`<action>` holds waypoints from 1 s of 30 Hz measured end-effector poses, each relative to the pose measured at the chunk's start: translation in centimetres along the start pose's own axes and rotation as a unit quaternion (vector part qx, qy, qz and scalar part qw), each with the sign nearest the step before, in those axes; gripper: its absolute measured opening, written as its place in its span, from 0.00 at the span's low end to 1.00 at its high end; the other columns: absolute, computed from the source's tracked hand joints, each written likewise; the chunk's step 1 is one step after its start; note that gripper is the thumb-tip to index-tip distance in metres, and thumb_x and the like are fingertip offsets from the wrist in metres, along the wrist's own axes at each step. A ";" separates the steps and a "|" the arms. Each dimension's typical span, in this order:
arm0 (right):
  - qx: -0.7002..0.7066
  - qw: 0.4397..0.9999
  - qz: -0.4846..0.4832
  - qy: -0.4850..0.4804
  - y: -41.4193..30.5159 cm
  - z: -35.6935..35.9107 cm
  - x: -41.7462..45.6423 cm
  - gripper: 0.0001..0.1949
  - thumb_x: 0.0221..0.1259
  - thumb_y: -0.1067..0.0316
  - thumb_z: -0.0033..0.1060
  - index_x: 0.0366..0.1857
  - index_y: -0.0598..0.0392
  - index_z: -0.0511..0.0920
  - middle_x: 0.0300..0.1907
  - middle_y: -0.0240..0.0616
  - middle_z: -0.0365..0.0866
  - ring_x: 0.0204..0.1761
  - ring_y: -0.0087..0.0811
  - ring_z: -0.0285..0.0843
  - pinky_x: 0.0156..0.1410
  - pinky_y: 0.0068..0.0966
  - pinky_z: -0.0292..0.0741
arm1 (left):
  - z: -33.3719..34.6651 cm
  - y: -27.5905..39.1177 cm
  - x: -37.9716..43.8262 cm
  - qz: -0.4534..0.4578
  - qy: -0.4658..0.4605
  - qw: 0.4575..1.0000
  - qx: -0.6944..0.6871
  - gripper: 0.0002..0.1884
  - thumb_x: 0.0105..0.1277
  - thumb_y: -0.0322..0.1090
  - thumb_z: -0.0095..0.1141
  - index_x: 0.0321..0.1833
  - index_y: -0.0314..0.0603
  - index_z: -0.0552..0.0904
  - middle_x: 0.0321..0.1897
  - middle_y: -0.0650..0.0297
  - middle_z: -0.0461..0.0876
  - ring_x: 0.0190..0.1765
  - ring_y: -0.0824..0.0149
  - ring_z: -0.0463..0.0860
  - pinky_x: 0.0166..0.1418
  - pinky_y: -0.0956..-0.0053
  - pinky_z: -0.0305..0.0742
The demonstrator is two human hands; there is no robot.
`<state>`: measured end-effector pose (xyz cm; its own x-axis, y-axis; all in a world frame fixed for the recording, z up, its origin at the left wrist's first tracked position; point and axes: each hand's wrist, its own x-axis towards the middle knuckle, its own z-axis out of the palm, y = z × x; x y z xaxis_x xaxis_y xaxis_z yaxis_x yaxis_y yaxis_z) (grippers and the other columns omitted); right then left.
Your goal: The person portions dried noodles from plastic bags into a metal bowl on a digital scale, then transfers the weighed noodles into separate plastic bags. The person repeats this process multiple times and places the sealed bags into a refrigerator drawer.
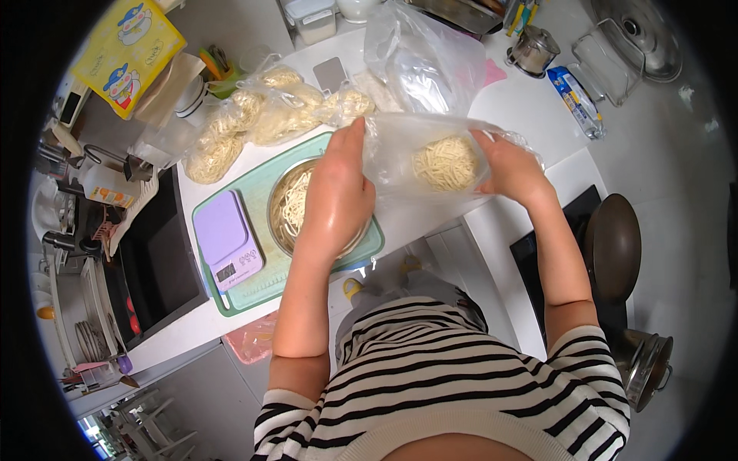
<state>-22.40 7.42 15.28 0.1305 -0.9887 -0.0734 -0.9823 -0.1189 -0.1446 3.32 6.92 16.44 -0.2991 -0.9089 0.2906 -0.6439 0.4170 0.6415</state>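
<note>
A clear plastic bag is stretched between my two hands, with a round bundle of pale noodles in its right part. My left hand grips the bag's left edge; its fingers are partly hidden from me. At the other side, my right hand holds the bag beside the noodles. Below my left hand is a steel bowl with more loose noodles in it. The bowl stands on a green cutting board, to the right of a purple kitchen scale.
Several knotted bags of noodles lie behind the board. A large clear bag stands at the back, near a lidded steel pot and a blue packet. The sink is left; a wok sits right.
</note>
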 end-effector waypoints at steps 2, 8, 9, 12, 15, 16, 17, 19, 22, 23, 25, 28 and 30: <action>0.009 0.999 -0.011 0.048 0.4 0.9 -0.1 0.45 0.33 0.68 0.76 0.65 0.50 0.63 0.59 0.49 0.70 0.55 0.48 0.73 0.57 0.37 0.73 | -0.4 1.2 -0.8 0.002 0.000 0.999 -0.035 0.36 0.47 0.14 0.46 0.66 0.33 0.66 0.61 0.50 0.71 0.51 0.50 0.78 0.53 0.66 0.74; 0.151 0.983 -0.102 0.036 -1.2 2.5 1.2 0.30 0.42 0.73 0.70 0.56 0.56 0.72 0.54 0.46 0.73 0.53 0.46 0.73 0.54 0.36 0.73 | 1.3 0.7 -0.6 0.048 0.039 0.998 -0.005 0.41 0.49 0.15 0.50 0.71 0.35 0.57 0.66 0.48 0.65 0.24 0.67 0.71 0.37 0.75 0.73; 0.188 0.969 -0.158 0.025 -0.8 4.0 1.6 0.27 0.44 0.74 0.69 0.54 0.57 0.73 0.54 0.46 0.73 0.52 0.46 0.73 0.54 0.35 0.73 | 1.4 1.0 -0.7 0.034 0.019 0.999 -0.024 0.42 0.48 0.15 0.50 0.72 0.36 0.56 0.66 0.48 0.65 0.25 0.67 0.72 0.37 0.75 0.73; 0.167 0.951 -0.258 0.042 -1.6 6.9 3.0 0.24 0.44 0.73 0.69 0.51 0.54 0.75 0.59 0.42 0.70 0.61 0.46 0.66 0.63 0.33 0.68 | 1.7 1.1 -0.5 0.014 0.004 0.999 -0.044 0.42 0.48 0.15 0.49 0.72 0.35 0.55 0.68 0.48 0.63 0.25 0.66 0.73 0.37 0.75 0.74; -0.079 0.971 -0.227 0.018 -2.3 8.3 3.9 0.30 0.45 0.70 0.71 0.57 0.52 0.70 0.65 0.42 0.64 0.69 0.39 0.56 0.69 0.32 0.63 | 1.2 0.2 -0.2 0.013 0.037 0.999 -0.007 0.41 0.48 0.14 0.47 0.71 0.36 0.57 0.67 0.49 0.65 0.24 0.66 0.73 0.36 0.74 0.74; -0.028 0.974 -0.225 0.015 -1.6 9.4 4.3 0.31 0.42 0.71 0.72 0.56 0.51 0.70 0.64 0.43 0.64 0.67 0.43 0.58 0.68 0.33 0.64 | 0.7 0.0 -0.2 0.014 0.047 0.999 0.016 0.41 0.47 0.14 0.46 0.71 0.37 0.58 0.67 0.49 0.65 0.24 0.66 0.72 0.36 0.74 0.73; 0.022 0.975 -0.222 0.012 -0.5 11.2 5.1 0.33 0.39 0.71 0.73 0.56 0.51 0.70 0.64 0.44 0.64 0.65 0.47 0.60 0.67 0.34 0.65 | 0.5 -0.4 -0.1 0.010 0.056 0.998 0.025 0.40 0.47 0.14 0.45 0.70 0.37 0.60 0.66 0.49 0.66 0.23 0.67 0.72 0.35 0.75 0.73; 0.087 0.974 -0.210 0.018 2.6 15.5 7.0 0.33 0.35 0.72 0.74 0.53 0.52 0.70 0.62 0.45 0.66 0.62 0.51 0.63 0.65 0.36 0.66 | 0.1 -1.1 0.1 0.004 0.069 0.997 0.044 0.39 0.47 0.13 0.44 0.69 0.38 0.64 0.64 0.50 0.69 0.22 0.68 0.70 0.34 0.75 0.73; 0.142 0.975 -0.170 -0.018 4.4 17.4 8.1 0.30 0.35 0.73 0.74 0.49 0.54 0.71 0.58 0.47 0.68 0.61 0.50 0.64 0.64 0.36 0.67 | -0.6 -1.5 0.0 -0.013 0.057 0.998 0.035 0.37 0.46 0.13 0.44 0.67 0.37 0.67 0.63 0.52 0.70 0.21 0.71 0.69 0.33 0.77 0.71; 0.166 0.972 -0.151 -0.070 3.1 15.0 7.7 0.29 0.35 0.73 0.74 0.47 0.54 0.71 0.57 0.47 0.68 0.61 0.50 0.65 0.63 0.36 0.68 | -1.0 -1.8 -0.5 -0.024 0.058 0.997 0.033 0.37 0.46 0.13 0.44 0.66 0.37 0.68 0.63 0.52 0.71 0.20 0.72 0.69 0.32 0.78 0.71; 0.163 0.969 -0.129 -0.136 1.4 11.1 6.7 0.29 0.36 0.73 0.74 0.48 0.55 0.71 0.57 0.47 0.68 0.60 0.49 0.66 0.62 0.36 0.68 | -1.2 -1.8 -0.4 -0.028 0.051 0.998 0.008 0.35 0.47 0.14 0.44 0.65 0.36 0.69 0.63 0.52 0.71 0.20 0.73 0.68 0.31 0.78 0.71; 0.099 0.972 -0.140 -0.160 0.8 9.0 6.0 0.33 0.40 0.71 0.72 0.56 0.53 0.69 0.59 0.46 0.68 0.61 0.46 0.66 0.63 0.35 0.68 | -0.4 -3.0 0.3 -0.024 0.066 0.998 -0.001 0.32 0.49 0.15 0.46 0.63 0.36 0.72 0.61 0.52 0.72 0.20 0.74 0.69 0.30 0.79 0.70; 0.061 0.978 -0.140 -0.143 0.9 7.8 5.1 0.37 0.45 0.70 0.69 0.65 0.50 0.64 0.62 0.45 0.66 0.62 0.42 0.66 0.63 0.35 0.68 | 0.5 -3.6 1.0 -0.023 0.093 0.995 -0.029 0.29 0.51 0.16 0.48 0.61 0.36 0.74 0.57 0.53 0.76 0.20 0.74 0.70 0.30 0.79 0.70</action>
<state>-21.55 2.99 7.11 0.4421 -0.8505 -0.2850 -0.8814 -0.3530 -0.3138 5.05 4.49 14.07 -0.1310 -0.9149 0.3818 -0.6101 0.3780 0.6964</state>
